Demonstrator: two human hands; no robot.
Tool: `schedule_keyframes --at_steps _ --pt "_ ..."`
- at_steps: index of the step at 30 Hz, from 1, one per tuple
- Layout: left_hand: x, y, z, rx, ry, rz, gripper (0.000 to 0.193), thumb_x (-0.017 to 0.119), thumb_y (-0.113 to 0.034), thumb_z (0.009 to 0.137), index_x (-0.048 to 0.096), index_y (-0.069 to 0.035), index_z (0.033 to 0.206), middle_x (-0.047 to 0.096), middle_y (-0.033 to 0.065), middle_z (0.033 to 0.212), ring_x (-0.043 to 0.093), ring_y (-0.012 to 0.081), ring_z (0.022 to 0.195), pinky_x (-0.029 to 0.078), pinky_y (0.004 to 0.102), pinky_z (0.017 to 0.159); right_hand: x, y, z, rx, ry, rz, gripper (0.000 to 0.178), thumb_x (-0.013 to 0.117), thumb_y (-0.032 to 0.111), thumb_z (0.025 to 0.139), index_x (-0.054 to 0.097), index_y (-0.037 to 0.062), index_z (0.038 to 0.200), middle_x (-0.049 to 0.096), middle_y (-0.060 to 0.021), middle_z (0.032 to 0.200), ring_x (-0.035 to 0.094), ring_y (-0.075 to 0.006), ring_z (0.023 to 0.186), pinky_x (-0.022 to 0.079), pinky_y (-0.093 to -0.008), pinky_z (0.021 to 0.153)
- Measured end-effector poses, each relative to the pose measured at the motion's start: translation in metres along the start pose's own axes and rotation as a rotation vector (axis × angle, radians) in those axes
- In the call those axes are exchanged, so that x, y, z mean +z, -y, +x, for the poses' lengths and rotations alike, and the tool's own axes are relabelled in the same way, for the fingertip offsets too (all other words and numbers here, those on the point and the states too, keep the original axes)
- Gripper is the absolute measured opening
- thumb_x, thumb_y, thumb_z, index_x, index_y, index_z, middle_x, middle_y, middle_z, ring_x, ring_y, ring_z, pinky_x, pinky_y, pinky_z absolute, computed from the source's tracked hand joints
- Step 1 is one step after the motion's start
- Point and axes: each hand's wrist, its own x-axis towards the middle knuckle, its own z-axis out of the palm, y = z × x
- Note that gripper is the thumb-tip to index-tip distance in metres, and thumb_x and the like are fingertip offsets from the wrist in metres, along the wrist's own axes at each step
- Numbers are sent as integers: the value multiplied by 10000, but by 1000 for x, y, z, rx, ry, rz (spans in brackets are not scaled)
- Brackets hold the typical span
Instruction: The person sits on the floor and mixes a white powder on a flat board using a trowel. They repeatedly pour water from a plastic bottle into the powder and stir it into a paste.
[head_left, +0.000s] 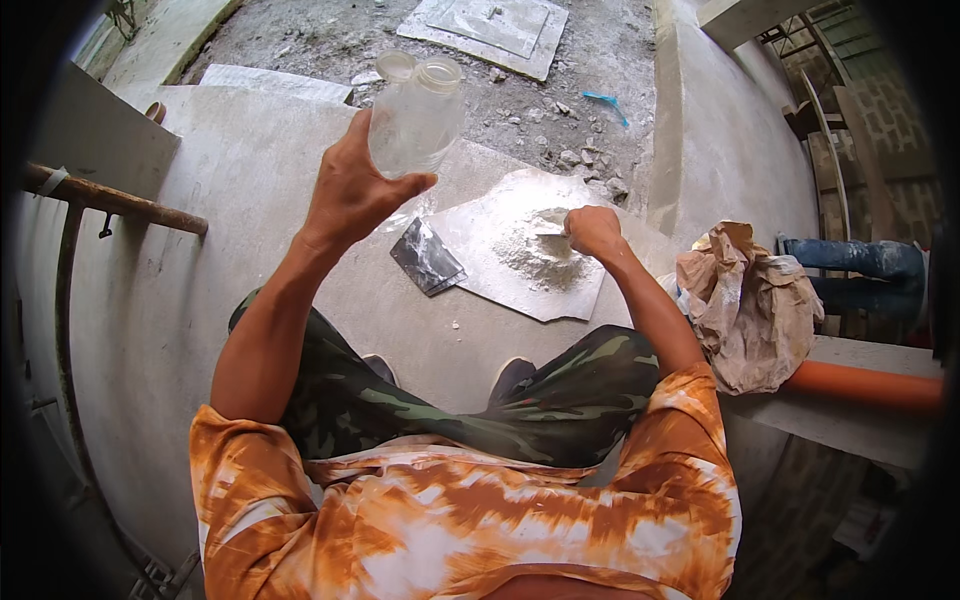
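No text, number or sign is reading clearly anywhere: the see-through, rounded, wide-mouthed jar (413, 128) at 11 o'clock, the crumpled brown paper bag (748, 312) at 3 o'clock and the dark, rectangular, white-smeared sheet (428, 258) at 10 o'clock are showing no legible lettering.

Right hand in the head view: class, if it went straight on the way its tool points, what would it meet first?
Probably the white powder heap: the tool in the right hand points left into or just over it, though depth is unclear.
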Motion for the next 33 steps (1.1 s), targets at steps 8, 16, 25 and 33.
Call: schedule_keyframes --at_steps 8,16,25,33 --pt "-1 -2 0 19 -1 -25 795 917 -228 723 500 -10 1363 685 202 1216 691 301 1132 567 401 993 -34 -5 -13 94 92 82 187 716 182 765 802 208 928 768 -120 928 742 -301 900 576 -417 784" --pt "-1 -2 1 28 15 -43 788 921 -233 723 510 -5 1356 698 199 1186 708 291 1090 573 399 960 -28 0 -17 60 -50 81 164 691 159 777 794 146 904 762 -154 917 743 -335 868 580 -432 770" --pt "2 4 -3 -12 -34 -59 725 900 -143 709 516 0 1308 713 193 1126 718 289 1045 565 399 922 -7 10 -2 -57 -116 8 151 648 147 811 781 95 861 768 -144 869 762 -293 811 595 -422 647" --pt "9 1 1 34 -31 -78 670 885 -120 720 538 -4 1282 717 155 1117 717 262 1007 564 375 908 -20 -4 -18 -30 -110 32 151 670 151 792 783 91 872 771 -144 891 762 -289 820 596 -428 661"
